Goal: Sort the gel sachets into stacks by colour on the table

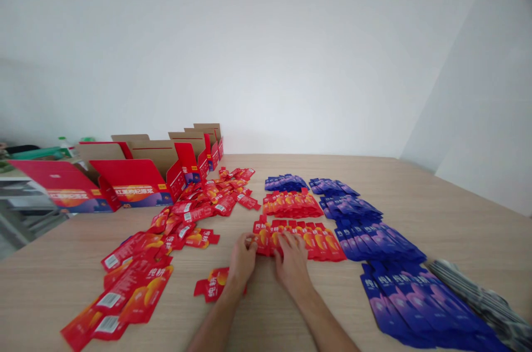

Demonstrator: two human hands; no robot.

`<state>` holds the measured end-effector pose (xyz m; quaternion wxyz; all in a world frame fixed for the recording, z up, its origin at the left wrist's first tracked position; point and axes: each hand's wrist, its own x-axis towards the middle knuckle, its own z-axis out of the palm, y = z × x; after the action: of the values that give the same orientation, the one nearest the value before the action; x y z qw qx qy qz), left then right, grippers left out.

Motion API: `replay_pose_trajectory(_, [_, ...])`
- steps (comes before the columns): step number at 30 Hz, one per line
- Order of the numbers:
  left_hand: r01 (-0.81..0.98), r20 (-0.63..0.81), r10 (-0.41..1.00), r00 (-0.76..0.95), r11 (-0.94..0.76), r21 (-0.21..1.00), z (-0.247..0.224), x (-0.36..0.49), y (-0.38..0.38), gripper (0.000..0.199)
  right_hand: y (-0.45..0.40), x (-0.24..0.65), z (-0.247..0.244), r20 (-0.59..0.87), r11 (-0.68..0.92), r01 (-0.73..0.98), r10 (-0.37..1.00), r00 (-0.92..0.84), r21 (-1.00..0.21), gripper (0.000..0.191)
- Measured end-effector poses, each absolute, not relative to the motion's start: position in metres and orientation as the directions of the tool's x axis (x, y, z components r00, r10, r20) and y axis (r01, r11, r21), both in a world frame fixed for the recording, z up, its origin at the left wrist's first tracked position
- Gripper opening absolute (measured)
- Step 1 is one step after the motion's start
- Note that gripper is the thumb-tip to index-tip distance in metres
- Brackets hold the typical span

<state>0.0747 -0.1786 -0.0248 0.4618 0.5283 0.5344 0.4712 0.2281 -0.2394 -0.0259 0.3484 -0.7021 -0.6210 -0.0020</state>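
In the head view, my left hand [244, 258] has its thumb and fingertips closed on the lower left edge of a red sachet [261, 234] with a spouted top. That sachet lies at the left end of an overlapping row of red sachets [319, 240]. My right hand [294, 258] rests on the row just beside it, fingers stretched out over the sachets. Partly hidden behind my left wrist, a loose red sachet [213, 284] lies on its side. A second row of red sachets [291, 203] is laid out farther back.
Blue sachets [378, 238] lie in overlapping rows on the right, beside a bundle of grey strips [477, 291]. A loose heap of red sachets [203, 199] covers the left of the wooden table [332, 307]. Open red cartons [137, 183] stand along the back left edge.
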Motion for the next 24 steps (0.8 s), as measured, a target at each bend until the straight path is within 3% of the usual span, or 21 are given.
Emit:
replay_pose_trajectory(11, [0.365, 0.105, 0.992, 0.066, -0.122, 0.923, -0.035, 0.084, -0.176, 0.021, -0.236, 0.231, -0.039, 0.305, -0.053, 0.920, 0.935, 0.182, -0.388, 0.037])
replay_pose_trajectory(15, [0.719, 0.075, 0.983, 0.167, -0.173, 0.673, -0.035, 0.085, -0.181, 0.037, -0.238, 0.231, -0.033, 0.240, -0.073, 0.924, 0.955, 0.173, -0.374, 0.037])
replay_pose_trajectory(18, [0.838, 0.094, 0.977, 0.192, -0.213, 0.502, -0.031, 0.082, -0.183, 0.046, -0.240, 0.230, -0.029, 0.205, -0.086, 0.929, 0.964, 0.169, -0.359, 0.039])
replay_pose_trajectory(24, [0.789, 0.158, 0.923, 0.352, -0.383, 0.480, -0.025, 0.082, -0.185, 0.071, -0.240, 0.230, -0.029, 0.199, -0.089, 0.930, 0.965, 0.169, -0.358, 0.044])
